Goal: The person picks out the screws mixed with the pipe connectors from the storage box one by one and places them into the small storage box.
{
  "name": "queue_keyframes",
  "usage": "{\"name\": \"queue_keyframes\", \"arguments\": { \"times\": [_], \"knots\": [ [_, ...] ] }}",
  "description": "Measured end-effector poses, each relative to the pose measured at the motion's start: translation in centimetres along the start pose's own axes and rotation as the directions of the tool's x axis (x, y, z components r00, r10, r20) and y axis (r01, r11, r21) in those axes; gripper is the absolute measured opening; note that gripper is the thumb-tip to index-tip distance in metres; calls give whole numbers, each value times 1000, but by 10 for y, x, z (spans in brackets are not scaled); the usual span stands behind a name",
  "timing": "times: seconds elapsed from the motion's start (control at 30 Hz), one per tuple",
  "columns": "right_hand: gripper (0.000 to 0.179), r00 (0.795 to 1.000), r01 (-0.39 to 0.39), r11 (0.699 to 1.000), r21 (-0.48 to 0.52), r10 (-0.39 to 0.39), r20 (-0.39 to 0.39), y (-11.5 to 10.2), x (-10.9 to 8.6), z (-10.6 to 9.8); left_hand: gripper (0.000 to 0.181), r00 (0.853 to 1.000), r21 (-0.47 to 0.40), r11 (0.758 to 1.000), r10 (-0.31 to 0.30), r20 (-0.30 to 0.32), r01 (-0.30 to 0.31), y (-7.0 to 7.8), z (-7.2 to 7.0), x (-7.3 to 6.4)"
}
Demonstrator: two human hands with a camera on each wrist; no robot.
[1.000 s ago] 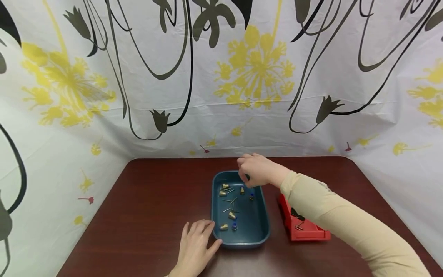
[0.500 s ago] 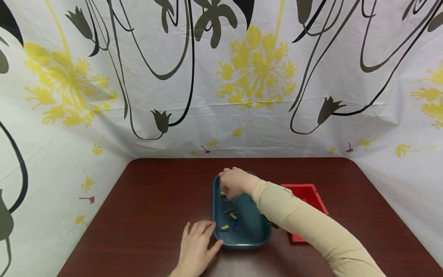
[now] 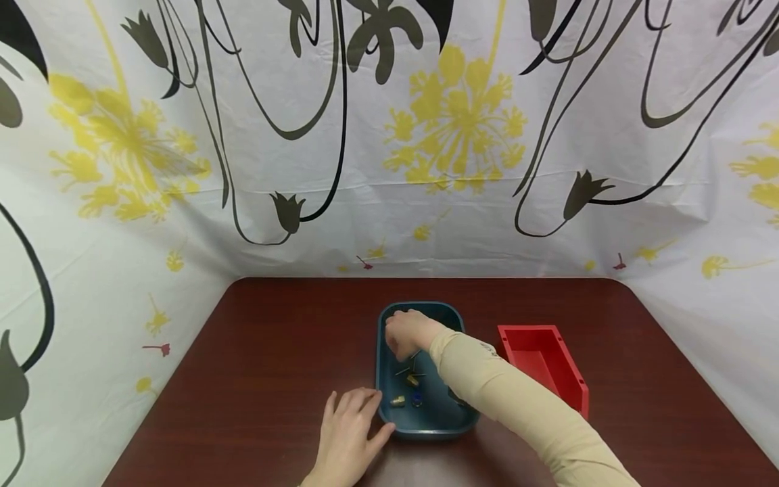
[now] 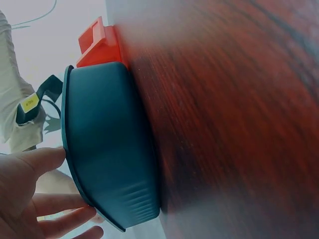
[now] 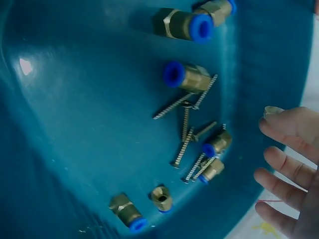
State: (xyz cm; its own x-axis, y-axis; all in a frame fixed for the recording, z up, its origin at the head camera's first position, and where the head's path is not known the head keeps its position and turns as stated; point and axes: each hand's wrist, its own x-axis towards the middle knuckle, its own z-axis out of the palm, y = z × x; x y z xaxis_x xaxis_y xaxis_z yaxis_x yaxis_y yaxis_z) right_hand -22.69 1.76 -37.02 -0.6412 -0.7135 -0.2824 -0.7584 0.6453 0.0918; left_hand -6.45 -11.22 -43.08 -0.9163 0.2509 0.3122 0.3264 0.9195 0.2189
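Observation:
A blue-green tray (image 3: 447, 412) holds brass push-in fittings with blue collars, one fitting (image 5: 187, 77) lying beside a loose group of screws (image 5: 183, 149). Several more fittings lie around in the tray, such as the brass fitting (image 3: 397, 401) near its front left. My left hand (image 3: 347, 433) touches the tray's front left corner, its thumb (image 4: 47, 158) and fairly straight fingers at the rim. Over the tray's left side hovers my right hand (image 3: 409, 333). In the right wrist view, its thumb (image 5: 286, 122) stands apart from the other fingers, with nothing between them.
A red bin (image 3: 541, 362) stands to the right of the tray, its front partly hidden by my right sleeve (image 3: 517, 412). Both rest on a dark brown table (image 3: 292, 352). A patterned curtain (image 3: 365, 155) hangs behind the table.
My right hand has come from above the tray's far edge leftward and down, toward the group of screws and fittings. The left hand keeps its place at the tray's corner.

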Motion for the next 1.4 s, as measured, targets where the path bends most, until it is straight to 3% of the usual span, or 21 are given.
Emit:
{"name": "queue_keyframes", "arguments": {
  "times": [0.27, 0.6, 1.0, 1.4],
  "knots": [
    [14, 988, -116, 993, -27, 118, 97, -3, 3, 13, 46, 1000, -16, 1000, -5, 12, 6, 0, -1, 2],
    [17, 964, -200, 977, -74, 209, 163, -8, 7, 27, 45, 1000, -23, 1000, 1, 8, -1, 1, -1, 1],
    [28, 959, -214, 965, -152, 237, 156, -13, 16, 35, 46, 1000, -18, 1000, 1, 10, -1, 0, -1, 1],
    [24, 970, -178, 963, -200, 206, 127, -25, 13, 34, 46, 1000, -33, 999, 3, 9, -3, 0, -1, 2]
  ]
}}
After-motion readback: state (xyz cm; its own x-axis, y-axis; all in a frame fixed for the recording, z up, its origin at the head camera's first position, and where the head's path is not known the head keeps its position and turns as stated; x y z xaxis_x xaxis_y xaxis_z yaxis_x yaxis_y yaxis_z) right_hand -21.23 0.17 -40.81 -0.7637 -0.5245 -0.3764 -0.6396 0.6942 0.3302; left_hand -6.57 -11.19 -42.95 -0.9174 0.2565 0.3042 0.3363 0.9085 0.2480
